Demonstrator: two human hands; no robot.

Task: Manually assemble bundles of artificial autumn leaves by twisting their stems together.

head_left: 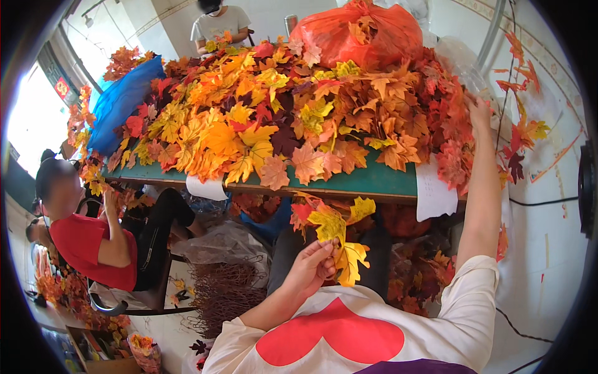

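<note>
My left hand point(311, 263) is closed in a pinch, low over my lap in front of the table edge. From its fingers fans a bunch of artificial maple leaves point(330, 225), mostly yellow with green flecks, with orange-red ones behind. My right arm stretches far forward along the table's right end. There my right hand point(478, 115) touches the heap of red artificial maple leaves point(441, 118). Its fingers are blurred and partly lost among the leaves, so their grip is unclear. Orange and yellow artificial leaves point(230, 140) cover most of the green table point(261, 181).
A bulging red plastic bag point(358, 34) sits on the far side; a blue bag point(121, 103) lies at left. White paper sheets point(433, 190) hang over the front edge. A person in red point(93, 240) sits left, another person point(219, 28) beyond the table. Brown wiry stems point(224, 290) lie beside me.
</note>
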